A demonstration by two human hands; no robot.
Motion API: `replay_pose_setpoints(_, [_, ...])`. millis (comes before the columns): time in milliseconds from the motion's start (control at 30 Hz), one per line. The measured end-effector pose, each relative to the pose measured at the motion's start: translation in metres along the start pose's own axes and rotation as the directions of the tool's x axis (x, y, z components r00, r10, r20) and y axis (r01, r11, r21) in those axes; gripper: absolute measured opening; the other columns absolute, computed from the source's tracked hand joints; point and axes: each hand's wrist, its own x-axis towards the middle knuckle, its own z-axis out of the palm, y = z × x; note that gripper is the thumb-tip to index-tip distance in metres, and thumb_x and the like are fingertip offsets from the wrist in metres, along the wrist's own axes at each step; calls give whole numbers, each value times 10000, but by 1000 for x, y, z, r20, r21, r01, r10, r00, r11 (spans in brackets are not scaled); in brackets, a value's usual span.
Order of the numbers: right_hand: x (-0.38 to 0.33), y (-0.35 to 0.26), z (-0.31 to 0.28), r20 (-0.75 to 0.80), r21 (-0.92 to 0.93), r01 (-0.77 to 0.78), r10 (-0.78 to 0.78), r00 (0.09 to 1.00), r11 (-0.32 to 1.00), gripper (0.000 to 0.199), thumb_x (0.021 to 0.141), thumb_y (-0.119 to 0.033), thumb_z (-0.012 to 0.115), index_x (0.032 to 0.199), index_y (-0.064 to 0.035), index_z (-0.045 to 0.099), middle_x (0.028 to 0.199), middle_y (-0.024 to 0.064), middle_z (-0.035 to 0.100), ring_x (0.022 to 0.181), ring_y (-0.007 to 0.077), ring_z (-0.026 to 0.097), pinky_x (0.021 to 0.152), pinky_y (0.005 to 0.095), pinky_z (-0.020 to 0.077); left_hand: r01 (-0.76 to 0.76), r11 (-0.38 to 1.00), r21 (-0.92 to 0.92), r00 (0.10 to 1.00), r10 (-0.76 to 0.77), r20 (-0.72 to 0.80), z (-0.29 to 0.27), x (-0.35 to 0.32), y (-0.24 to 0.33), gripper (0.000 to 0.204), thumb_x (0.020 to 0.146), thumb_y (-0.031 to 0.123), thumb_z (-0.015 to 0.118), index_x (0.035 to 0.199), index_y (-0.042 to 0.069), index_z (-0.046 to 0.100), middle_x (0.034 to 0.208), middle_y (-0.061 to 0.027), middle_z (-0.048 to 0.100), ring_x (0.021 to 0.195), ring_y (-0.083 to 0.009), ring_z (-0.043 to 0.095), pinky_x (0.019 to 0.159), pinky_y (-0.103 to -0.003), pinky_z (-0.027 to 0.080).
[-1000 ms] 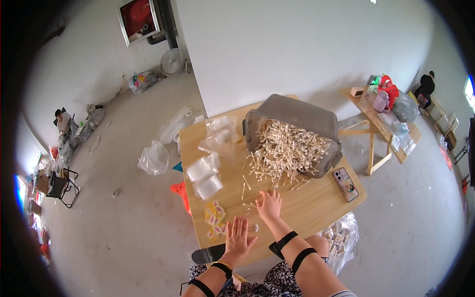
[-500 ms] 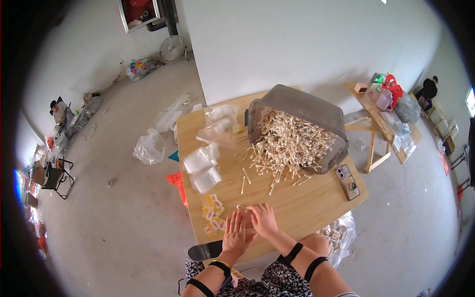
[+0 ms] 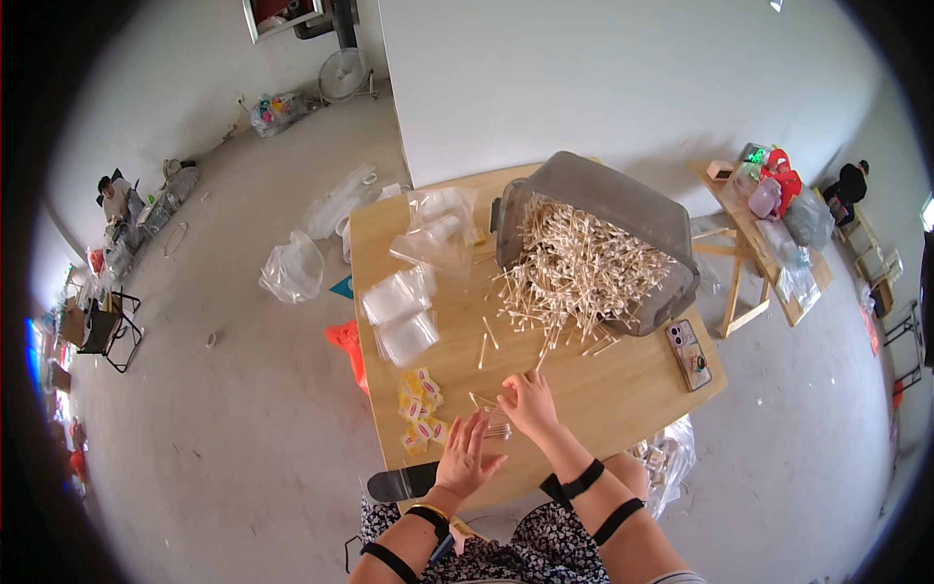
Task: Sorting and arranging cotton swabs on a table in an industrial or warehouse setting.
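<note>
My left hand (image 3: 465, 459) lies near the table's front edge with its fingers stretched and slightly apart. Beside its fingertips is a small bundle of cotton swabs (image 3: 497, 425), and one swab (image 3: 475, 398) sticks out past the bundle's far left. My right hand (image 3: 530, 402) is just right of the bundle, its fingers bent and drawn together. Whatever is between those fingertips is too small to make out. A grey plastic bin (image 3: 603, 190) lies tipped on its side, and a heap of loose cotton swabs (image 3: 574, 273) spills from it onto the table.
On the wooden table (image 3: 603, 399) are yellow-and-white labels (image 3: 420, 409), stacked clear bags (image 3: 404, 336), a phone (image 3: 689, 355) and a black flat object (image 3: 401, 484). A second table (image 3: 812, 282) stands at right. Two people are in the background.
My hands have moved apart, uncovering the swab bundle between them. The right hand has shifted up and right, and the left hand's fingers have spread. The whole view has shifted slightly.
</note>
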Motion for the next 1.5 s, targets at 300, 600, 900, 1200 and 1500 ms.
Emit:
replay_pose_setpoints(300, [-38, -24, -8, -79, 97, -10, 18, 997, 995, 369, 772, -103, 736, 1126, -122, 636, 1075, 115, 581, 1065, 344, 539, 948, 450, 431, -22, 1000, 12, 1000, 22, 2, 5, -2, -6, 835, 817, 298, 773, 1489, 64, 335, 1540, -173, 359, 1439, -322, 342, 1203, -548, 239])
replay_pose_setpoints(600, [-24, -15, -2, -66, 75, 65, -60, 996, 995, 235, 778, -59, 669, 1006, -116, 662, 1044, 117, 582, 1037, 339, 557, 868, 460, 464, 42, 972, 230, 974, -92, 209, -18, 45, -20, 1085, 723, 631, 749, 1533, 66, 299, 1599, -119, 311, 1511, -251, 233, 1244, -526, 95])
replay_pose_setpoints(900, [-27, 1, -21, 0, 58, 139, -139, 990, 989, 98, 805, -69, 657, 899, -96, 646, 989, 97, 598, 1013, 331, 571, 854, 453, 466, -61, 965, 256, 987, 20, 157, -25, 38, -18, 841, 777, 589, 711, 1406, 73, 493, 1321, -80, 534, 1333, -250, 444, 1222, -502, 192])
replay_pose_setpoints(1200, [-48, 4, -24, -62, 122, 68, -61, 996, 990, 218, 804, -29, 656, 1011, -92, 680, 1011, 112, 619, 1042, 342, 567, 900, 450, 479, 54, 986, 157, 998, -58, 24, -15, 19, -4, 526, 779, 327, 772, 1220, 102, 597, 1187, -77, 554, 1166, -320, 505, 1073, -483, 359])
replay_pose_setpoints(1500, [-37, -2, -11, -118, 144, 87, -70, 991, 986, 171, 804, -52, 664, 966, -102, 693, 997, 110, 613, 1020, 339, 570, 868, 450, 474, 131, 991, 19, 990, -129, -60, -10, 29, 0, 406, 751, 237, 793, 1104, 122, 626, 1121, -55, 581, 1124, -305, 527, 1023, -474, 365])
